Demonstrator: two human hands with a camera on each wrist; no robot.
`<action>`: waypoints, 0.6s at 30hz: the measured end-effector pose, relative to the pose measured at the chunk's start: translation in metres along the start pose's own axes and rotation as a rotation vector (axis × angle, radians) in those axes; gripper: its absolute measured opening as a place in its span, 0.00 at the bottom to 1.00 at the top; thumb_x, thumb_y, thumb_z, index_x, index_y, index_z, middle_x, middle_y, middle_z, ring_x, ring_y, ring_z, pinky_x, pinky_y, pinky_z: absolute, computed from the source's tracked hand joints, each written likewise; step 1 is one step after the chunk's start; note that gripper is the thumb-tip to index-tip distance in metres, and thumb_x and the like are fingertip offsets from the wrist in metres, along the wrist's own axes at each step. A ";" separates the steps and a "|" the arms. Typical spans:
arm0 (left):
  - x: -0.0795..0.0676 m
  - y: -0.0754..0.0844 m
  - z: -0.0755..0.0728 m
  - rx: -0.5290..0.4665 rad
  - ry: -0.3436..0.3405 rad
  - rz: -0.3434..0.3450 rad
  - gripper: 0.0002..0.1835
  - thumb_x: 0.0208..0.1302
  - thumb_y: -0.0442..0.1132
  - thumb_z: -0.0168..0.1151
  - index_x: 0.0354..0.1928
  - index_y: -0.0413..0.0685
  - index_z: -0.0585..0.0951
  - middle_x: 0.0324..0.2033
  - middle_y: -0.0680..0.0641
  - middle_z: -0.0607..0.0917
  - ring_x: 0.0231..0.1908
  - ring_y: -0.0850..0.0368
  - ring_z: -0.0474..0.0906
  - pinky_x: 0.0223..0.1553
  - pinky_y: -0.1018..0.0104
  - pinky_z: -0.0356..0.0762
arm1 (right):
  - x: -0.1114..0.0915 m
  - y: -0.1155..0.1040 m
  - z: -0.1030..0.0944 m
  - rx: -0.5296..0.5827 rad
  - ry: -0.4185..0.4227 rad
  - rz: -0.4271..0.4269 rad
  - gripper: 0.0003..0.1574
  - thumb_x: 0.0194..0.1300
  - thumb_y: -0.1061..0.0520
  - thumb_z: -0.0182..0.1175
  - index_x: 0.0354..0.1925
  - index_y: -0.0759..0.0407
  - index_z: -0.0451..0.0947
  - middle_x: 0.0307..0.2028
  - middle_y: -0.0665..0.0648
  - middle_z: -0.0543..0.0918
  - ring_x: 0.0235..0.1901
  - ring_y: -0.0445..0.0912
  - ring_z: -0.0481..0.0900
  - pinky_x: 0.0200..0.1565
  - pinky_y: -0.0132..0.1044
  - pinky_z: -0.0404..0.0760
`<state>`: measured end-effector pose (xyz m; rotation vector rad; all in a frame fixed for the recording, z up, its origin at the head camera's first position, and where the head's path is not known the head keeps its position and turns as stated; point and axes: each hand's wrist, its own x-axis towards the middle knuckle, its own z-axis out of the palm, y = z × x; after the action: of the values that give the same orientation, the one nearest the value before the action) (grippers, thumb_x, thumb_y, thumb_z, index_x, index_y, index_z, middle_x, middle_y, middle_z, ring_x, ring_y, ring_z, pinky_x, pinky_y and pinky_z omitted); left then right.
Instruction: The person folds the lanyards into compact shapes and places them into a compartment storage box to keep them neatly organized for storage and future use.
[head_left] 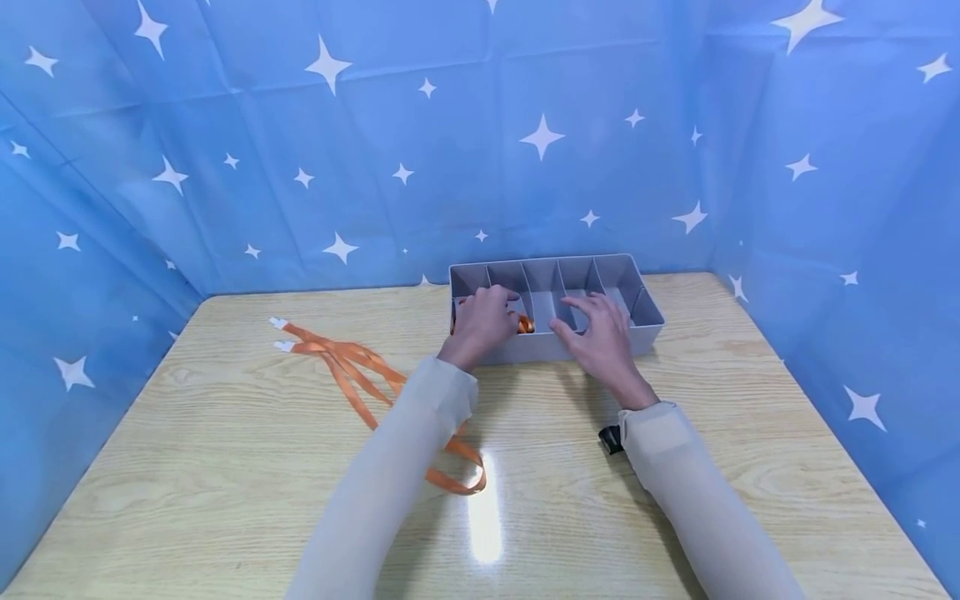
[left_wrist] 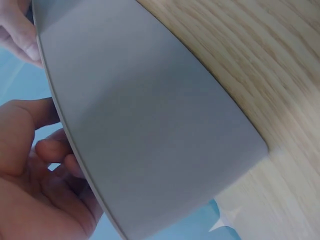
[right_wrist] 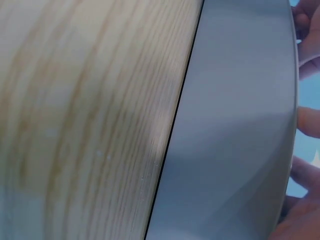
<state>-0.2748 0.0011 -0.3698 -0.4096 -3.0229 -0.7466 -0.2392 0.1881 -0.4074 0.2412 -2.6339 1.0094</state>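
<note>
A long grey box of what looks like plastic [head_left: 547, 348], split by thin upright dividers, stands on the pale wood-grain table [head_left: 225, 467] near the blue, white-starred cloth backdrop [head_left: 375, 158]. Inside it, seemingly in the second compartment from the left, lies a glossy orange coil of ribbon [head_left: 526, 324], partly hidden by the left hand [head_left: 486, 321]. That hand reaches over the front wall with bent fingers; the rim hides their tips in the left wrist view, so I cannot tell whether they grip anything. The right hand [head_left: 603, 337] is spread over the compartments right of the middle, thumb and fingers well apart, with nothing seen between them.

Left of the box, flat orange ribbon straps with white end pieces [head_left: 341, 350] lie loosely crossed on the table, partly under the left sleeve [head_left: 412, 450].

The ribbon should be light, limp and not at all fragile (though its sheen suggests a slippery surface). The coil would probably spring loose if lifted by one edge; better to pinch it across both sides. The box looks stiff and light, best steadied by its walls, while the straps are best gathered near their white ends.
</note>
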 end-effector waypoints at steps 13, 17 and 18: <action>-0.009 -0.026 -0.020 -0.289 0.127 0.234 0.17 0.71 0.43 0.61 0.60 0.50 0.82 0.43 0.50 0.86 0.20 0.53 0.72 0.22 0.66 0.68 | 0.000 0.001 0.000 0.009 -0.006 -0.020 0.30 0.67 0.52 0.66 0.63 0.62 0.75 0.62 0.69 0.74 0.69 0.66 0.58 0.68 0.66 0.45; -0.014 -0.037 -0.028 -0.390 0.199 0.306 0.16 0.72 0.41 0.61 0.58 0.48 0.83 0.41 0.50 0.85 0.26 0.54 0.74 0.28 0.66 0.71 | -0.002 0.000 -0.001 0.084 0.040 -0.037 0.32 0.68 0.52 0.65 0.65 0.63 0.72 0.63 0.69 0.73 0.69 0.65 0.59 0.68 0.66 0.50; -0.015 -0.040 -0.030 -0.416 0.213 0.317 0.16 0.72 0.41 0.61 0.57 0.47 0.83 0.41 0.50 0.85 0.25 0.53 0.74 0.27 0.66 0.72 | -0.002 -0.001 0.000 0.113 0.061 -0.049 0.32 0.68 0.53 0.65 0.65 0.63 0.72 0.63 0.69 0.73 0.69 0.65 0.60 0.67 0.65 0.52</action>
<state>-0.2725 -0.0502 -0.3624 -0.7374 -2.5104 -1.2906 -0.2368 0.1877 -0.4076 0.2937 -2.5077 1.1322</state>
